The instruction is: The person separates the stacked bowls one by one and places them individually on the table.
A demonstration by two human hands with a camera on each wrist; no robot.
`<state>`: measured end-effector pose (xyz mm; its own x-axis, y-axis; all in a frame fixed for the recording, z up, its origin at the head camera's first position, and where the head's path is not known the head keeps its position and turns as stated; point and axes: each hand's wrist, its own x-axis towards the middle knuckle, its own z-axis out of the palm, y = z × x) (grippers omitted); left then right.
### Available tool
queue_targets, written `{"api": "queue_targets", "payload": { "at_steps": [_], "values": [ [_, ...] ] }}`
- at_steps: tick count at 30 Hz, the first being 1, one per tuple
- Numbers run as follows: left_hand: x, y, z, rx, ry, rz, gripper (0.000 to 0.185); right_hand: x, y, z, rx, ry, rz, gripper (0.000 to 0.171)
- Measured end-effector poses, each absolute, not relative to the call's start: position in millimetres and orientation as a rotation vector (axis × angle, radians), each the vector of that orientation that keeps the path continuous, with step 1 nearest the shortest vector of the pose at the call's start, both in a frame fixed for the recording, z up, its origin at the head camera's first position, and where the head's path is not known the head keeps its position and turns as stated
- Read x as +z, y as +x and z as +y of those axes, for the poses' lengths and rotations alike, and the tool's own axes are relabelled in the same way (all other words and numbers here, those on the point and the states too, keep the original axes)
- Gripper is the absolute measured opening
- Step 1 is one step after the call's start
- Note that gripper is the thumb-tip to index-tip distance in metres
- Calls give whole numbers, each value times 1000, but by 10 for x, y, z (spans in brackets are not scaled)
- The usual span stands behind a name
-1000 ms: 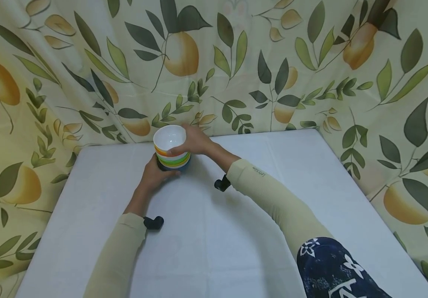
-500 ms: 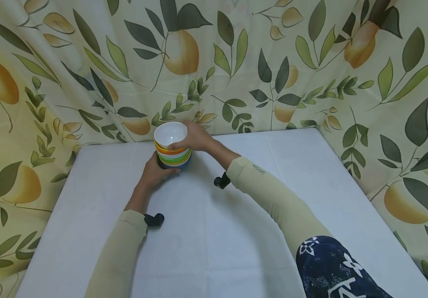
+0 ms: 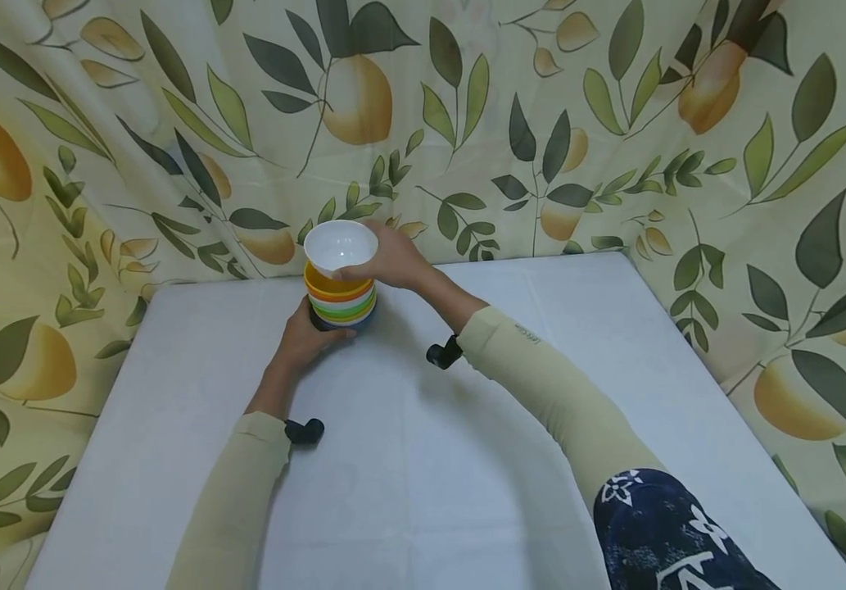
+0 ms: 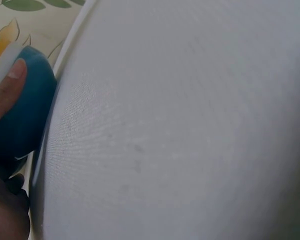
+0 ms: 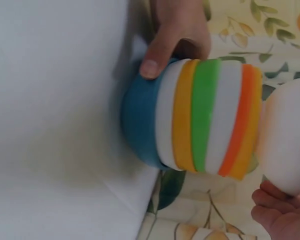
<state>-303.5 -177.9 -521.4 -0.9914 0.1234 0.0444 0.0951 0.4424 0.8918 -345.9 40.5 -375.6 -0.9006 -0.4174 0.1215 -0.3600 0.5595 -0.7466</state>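
A stack of nested bowls (image 3: 341, 305) in orange, white, green, yellow and blue stands near the far edge of the white table (image 3: 467, 459). My right hand (image 3: 386, 258) grips the top white bowl (image 3: 340, 246) by its rim and holds it a little above the stack. In the right wrist view the white bowl (image 5: 285, 140) sits clear of the striped stack (image 5: 200, 120). My left hand (image 3: 308, 336) grips the blue bottom bowl (image 4: 25, 110), with its thumb (image 4: 7, 87) against the side.
A curtain (image 3: 614, 123) printed with leaves and yellow fruit hangs behind and on both sides of the table. The table's white cloth stretches bare toward me.
My right hand has lifted the white bowl up off the stack. The left hand stays on the base of the stack.
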Motion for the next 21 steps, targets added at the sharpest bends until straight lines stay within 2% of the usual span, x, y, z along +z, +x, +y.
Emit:
{"api": "queue_targets", "payload": {
  "at_steps": [14, 21],
  "values": [
    [-5192, -3045, -1748, 1603, 153, 2646, 112, -3680, -3349, 777, -1295, -530, 2806, 99],
    [-5197, -3045, -1745, 1597, 159, 2655, 112, -3789, -3342, 989, -1362, -452, 2793, 92]
  ]
}}
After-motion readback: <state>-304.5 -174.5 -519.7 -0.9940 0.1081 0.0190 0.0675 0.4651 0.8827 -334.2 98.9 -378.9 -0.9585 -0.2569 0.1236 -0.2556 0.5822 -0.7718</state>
